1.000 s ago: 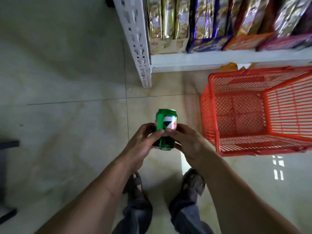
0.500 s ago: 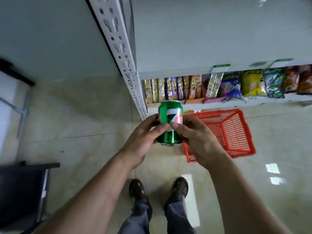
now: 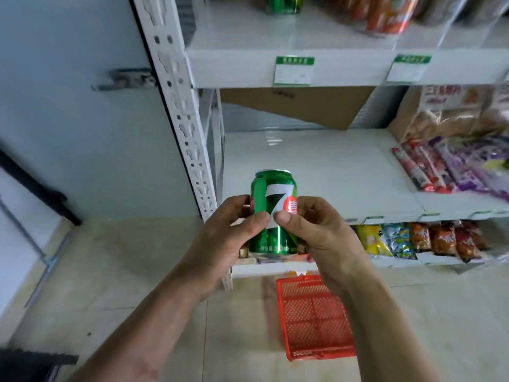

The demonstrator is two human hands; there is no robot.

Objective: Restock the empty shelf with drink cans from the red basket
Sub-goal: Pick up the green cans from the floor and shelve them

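A green drink can (image 3: 272, 197) with a white "7" stands upright in front of me, held by both hands. My left hand (image 3: 228, 238) grips its left side and my right hand (image 3: 316, 232) grips its right side, thumbs meeting on the front. Behind the can lies a bare white shelf board (image 3: 325, 166). The red basket (image 3: 314, 318) sits on the floor below my hands; its visible inside holds nothing. On the shelf above stands another green can (image 3: 283, 4), next to orange bottles (image 3: 385, 12).
A white perforated shelf upright (image 3: 179, 100) runs down the left. Snack packs (image 3: 451, 161) fill the right of the bare shelf, and more packs (image 3: 424, 238) line the lower shelf. A cardboard sheet (image 3: 303, 106) leans at the back. Tiled floor (image 3: 110, 271) spreads left.
Both hands have lifted the green can from near the floor to the height of the bare shelf. My view has tilted up, so the basket now lies below my hands.
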